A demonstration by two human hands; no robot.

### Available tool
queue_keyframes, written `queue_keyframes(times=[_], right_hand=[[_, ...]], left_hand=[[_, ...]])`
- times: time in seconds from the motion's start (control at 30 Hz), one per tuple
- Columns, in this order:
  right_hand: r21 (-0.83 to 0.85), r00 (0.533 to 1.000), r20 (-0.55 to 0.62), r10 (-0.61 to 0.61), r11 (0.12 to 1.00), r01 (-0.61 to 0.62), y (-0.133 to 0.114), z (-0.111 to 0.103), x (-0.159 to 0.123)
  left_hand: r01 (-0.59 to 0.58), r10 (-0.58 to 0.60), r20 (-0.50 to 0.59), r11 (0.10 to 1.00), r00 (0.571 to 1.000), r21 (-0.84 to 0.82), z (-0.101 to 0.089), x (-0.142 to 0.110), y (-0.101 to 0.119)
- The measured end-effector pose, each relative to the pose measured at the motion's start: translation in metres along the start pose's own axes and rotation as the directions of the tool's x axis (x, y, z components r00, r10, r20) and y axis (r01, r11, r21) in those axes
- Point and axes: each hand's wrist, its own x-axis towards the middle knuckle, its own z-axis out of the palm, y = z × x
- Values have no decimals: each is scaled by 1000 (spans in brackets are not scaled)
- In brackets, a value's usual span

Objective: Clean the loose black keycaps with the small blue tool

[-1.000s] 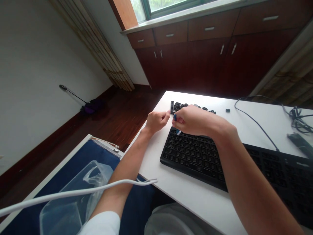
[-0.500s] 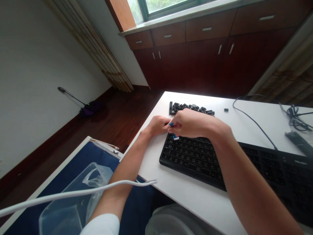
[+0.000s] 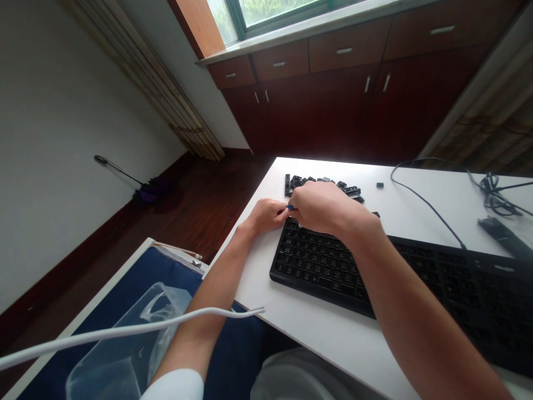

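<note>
My right hand [image 3: 318, 205] is closed around a small blue tool [image 3: 290, 207], probably a brush. Most of it is covered by the fingers. The hand hovers over the far left corner of a black keyboard [image 3: 328, 269] whose keycaps are off. Touching or almost touching those fingertips, my left hand [image 3: 268, 214] rests at the table's left side with its fingers pinched together. What sits in that pinch, if anything, is hidden. Behind my right hand lies a pile of loose black keycaps [image 3: 296, 181].
On the white table [image 3: 300, 322], a single keycap [image 3: 380, 185] lies apart. A cable [image 3: 428, 203] runs from the keyboard to a coil [image 3: 495, 194] near a dark flat object [image 3: 502, 236]. A clear plastic box [image 3: 120, 339] and a white cord [image 3: 166, 321] are at lower left.
My right hand has turned slightly palm-down, so the tool's white end, visible before, is now mostly covered. My left hand has barely moved. The view has shifted a little.
</note>
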Motion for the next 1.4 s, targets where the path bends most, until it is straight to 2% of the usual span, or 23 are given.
queue_keyframes(times=[0.07,0.13,0.2,0.27,0.33,0.4,0.47,0.53,0.57,0.67,0.73,0.77,0.83,0.93,0.97,1.03,1.07,1.13,1.17,1.2,1.27,1.33,1.4], right_hand=[[-42,995,-95,10,999,-14,1,-2,-1],[11,995,-102,10,1000,-9,2,-5,-3],[114,1000,-10,-10,993,11,4,-7,-5],[208,987,147,-62,978,30,4,-7,-6],[199,972,231,-49,980,2,4,-6,-4],[68,991,130,34,997,-43,3,-4,-2],[-53,992,-89,88,994,-93,2,-4,0],[-53,972,-220,79,994,-93,2,-6,-1],[-18,972,-223,71,997,-77,3,-7,-2],[117,998,-53,35,993,-29,6,-8,-4],[187,994,105,-2,982,-17,7,-7,-4],[189,990,142,-4,982,-23,7,-5,-2],[106,996,79,30,994,-38,7,-2,0],[-12,983,-171,66,998,-69,6,-2,3],[9,978,-198,60,998,-59,6,-2,2],[125,993,-114,29,992,-15,6,-4,1],[193,1000,-21,-3,981,7,7,-4,0],[291,980,180,-82,956,27,7,-3,0],[296,967,237,-93,955,20,6,-2,0],[258,968,242,-70,966,6,4,-1,1],[92,995,90,29,995,-37,1,-1,2],[-42,988,-131,87,995,-94,-1,-2,3],[-36,976,-205,80,995,-90,-1,-4,2]], left_hand=[[6,-6,1,1000,1000,15,1,0,-1],[7,-7,6,1000,1000,25,2,0,-2],[-1,1,18,1000,1000,23,1,0,-2],[-21,21,35,1000,999,8,0,0,-2],[-29,29,38,1000,999,-3,-1,0,0],[-13,13,20,1000,1000,1,-2,0,2],[-1,1,10,1000,1000,3,-1,1,3],[0,0,5,1000,1000,2,-1,1,2],[1,-1,3,1000,1000,3,0,1,1],[0,0,6,1000,1000,15,1,-1,-2],[-18,17,25,1000,1000,10,1,-1,-3],[-24,24,30,1000,999,8,1,-1,-3],[-21,20,27,1000,999,9,1,0,-2],[-1,0,15,1000,1000,24,1,1,-1],[2,-3,16,1000,1000,25,1,1,-1],[2,-3,23,1000,1000,24,0,1,-2],[-5,4,34,1000,999,17,-1,1,-3],[-22,22,54,1000,998,-7,-2,0,-2],[-29,30,60,999,998,-19,-3,0,-2],[-28,29,59,999,998,-24,-3,0,-1],[-8,9,37,1000,999,-13,-4,0,1],[4,-4,20,1000,1000,1,-3,1,3],[5,-5,17,1000,1000,9,-2,1,2]])
